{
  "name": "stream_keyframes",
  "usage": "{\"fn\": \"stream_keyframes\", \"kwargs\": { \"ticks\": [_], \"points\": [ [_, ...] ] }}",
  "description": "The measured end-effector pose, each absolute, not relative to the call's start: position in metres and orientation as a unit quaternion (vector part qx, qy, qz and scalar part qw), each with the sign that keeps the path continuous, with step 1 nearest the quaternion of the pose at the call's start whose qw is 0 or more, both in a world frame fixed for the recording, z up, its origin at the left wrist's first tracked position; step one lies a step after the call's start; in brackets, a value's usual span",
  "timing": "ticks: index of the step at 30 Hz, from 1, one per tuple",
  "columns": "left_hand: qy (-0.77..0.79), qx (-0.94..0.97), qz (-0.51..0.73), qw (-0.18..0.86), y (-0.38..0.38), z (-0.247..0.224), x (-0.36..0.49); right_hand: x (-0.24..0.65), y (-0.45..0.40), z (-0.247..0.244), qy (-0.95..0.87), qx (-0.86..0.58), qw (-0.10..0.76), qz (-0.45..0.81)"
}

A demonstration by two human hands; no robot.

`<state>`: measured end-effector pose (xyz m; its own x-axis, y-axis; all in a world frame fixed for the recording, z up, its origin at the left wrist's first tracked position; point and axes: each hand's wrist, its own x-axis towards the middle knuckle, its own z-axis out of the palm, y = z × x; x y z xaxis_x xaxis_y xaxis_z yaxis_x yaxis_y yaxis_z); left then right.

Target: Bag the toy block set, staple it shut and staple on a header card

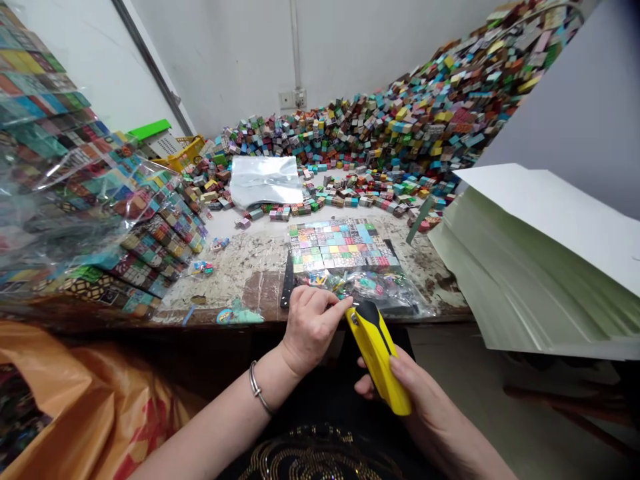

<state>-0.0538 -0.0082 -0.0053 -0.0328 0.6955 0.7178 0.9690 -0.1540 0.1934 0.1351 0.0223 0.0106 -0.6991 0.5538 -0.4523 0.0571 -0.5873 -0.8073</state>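
A yellow-and-black stapler (377, 357) is gripped in my right hand (417, 380), its head pointing up and away from me. My left hand (313, 327) is closed, its fingertips pinching at the near edge of a clear plastic bag (407, 293), right against the stapler's head. The exact pinch point is partly hidden by the fingers. Inside the bag lies a flat block of small patterned cubes (340, 247) in rows. Small colourful pieces (367, 283) sit in its nearer part. A dark board (289, 277) shows beneath the bag.
Loose cubes (400, 127) are heaped along the wall. Filled bags of cubes (145, 247) are stacked at left. A silvery sheet (267, 180) lies behind the bag. White sheets (550, 207) jut in at right. An orange sack (100, 400) stands lower left, below the worn table (240, 260).
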Motion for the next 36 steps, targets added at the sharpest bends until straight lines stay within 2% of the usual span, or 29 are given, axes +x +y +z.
{"fn": "stream_keyframes", "kwargs": {
  "ticks": [10, 17, 26, 36],
  "points": [
    [-0.597, -0.670, -0.418, 0.139, -0.009, -0.003, -0.059, 0.130, 0.023, 0.018, -0.426, -0.377, 0.142, 0.810],
    [-0.578, -0.695, -0.410, 0.118, -0.011, -0.006, -0.063, 0.125, 0.021, 0.018, -0.416, -0.385, 0.151, 0.810],
    [-0.563, -0.714, -0.396, 0.124, -0.014, -0.004, -0.064, 0.124, 0.016, 0.021, -0.492, -0.419, 0.180, 0.742],
    [-0.568, -0.721, -0.379, 0.117, -0.014, -0.004, -0.064, 0.128, 0.016, 0.023, -0.440, -0.424, 0.166, 0.774]
  ]
}}
